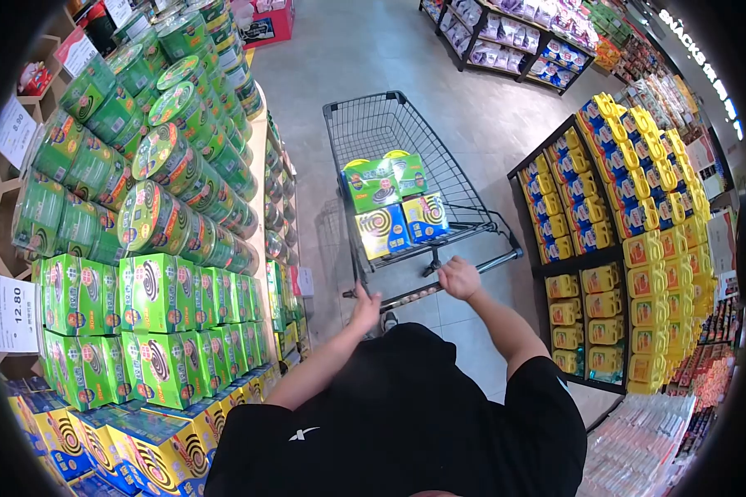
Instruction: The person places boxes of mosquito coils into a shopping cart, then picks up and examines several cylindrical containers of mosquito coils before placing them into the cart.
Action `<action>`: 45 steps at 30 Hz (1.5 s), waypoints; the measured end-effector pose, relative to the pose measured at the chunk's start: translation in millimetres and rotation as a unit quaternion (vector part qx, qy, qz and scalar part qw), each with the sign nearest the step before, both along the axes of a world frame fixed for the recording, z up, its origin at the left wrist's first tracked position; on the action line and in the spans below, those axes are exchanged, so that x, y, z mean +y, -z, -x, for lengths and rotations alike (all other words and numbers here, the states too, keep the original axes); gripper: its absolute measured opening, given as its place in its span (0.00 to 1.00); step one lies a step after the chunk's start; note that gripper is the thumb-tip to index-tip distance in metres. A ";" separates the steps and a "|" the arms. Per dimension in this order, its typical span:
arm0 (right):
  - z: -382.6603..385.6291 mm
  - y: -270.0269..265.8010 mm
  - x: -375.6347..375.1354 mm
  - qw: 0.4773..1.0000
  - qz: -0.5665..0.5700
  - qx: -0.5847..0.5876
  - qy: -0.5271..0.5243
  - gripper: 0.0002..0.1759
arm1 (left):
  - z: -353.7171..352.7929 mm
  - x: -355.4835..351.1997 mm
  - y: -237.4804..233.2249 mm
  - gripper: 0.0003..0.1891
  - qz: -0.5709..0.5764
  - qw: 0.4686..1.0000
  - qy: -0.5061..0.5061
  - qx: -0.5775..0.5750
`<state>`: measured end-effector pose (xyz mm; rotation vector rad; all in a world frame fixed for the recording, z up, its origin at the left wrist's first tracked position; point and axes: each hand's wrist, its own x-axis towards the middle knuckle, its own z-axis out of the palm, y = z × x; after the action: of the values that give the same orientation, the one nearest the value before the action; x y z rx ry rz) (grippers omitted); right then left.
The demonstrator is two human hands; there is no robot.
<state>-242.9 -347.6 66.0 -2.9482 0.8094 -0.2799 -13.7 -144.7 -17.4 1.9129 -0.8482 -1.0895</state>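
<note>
At the centre of the frame, both hands grip the cart handle [414,293]: the left hand [365,308] lower left, the right hand [458,278] upper right. The bar slants between them, with the cart [373,106] and its boxes [385,209] just above.

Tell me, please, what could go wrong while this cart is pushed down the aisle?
1. The cart runs close to the stacked green cans on the left; a small swerve might clip and topple them.
2. The four boxes lie loose inside it and may slide on a turn.
</note>
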 end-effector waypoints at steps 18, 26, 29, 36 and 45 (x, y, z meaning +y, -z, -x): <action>-15.4 45.1 9.5 0.559 -0.300 -0.444 0.633 0.38 | -84.6 75.3 -0.3 0.37 -0.167 0.958 -0.020 0.232; 37.4 55.8 -39.9 0.617 -0.259 -0.430 0.606 0.33 | -85.5 73.9 -0.7 0.35 -0.149 0.952 -0.103 0.247; 61.7 60.8 -53.1 0.634 -0.261 -0.423 0.593 0.32 | -93.0 74.8 -2.5 0.34 -0.119 0.951 -0.122 0.257; 106.4 28.9 -62.2 0.689 -0.265 -0.329 0.589 0.32 | -101.3 71.1 -11.1 0.36 -0.137 0.944 -0.181 0.238; 213.0 51.0 -152.9 0.761 -0.227 -0.192 0.577 0.37 | -124.0 -6.4 13.3 0.38 -0.126 0.960 -0.182 0.169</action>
<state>-455.9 -500.4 15.1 -1.5089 2.0989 -0.5842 110.3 -151.1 -30.7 1.9077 -0.1612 -1.2850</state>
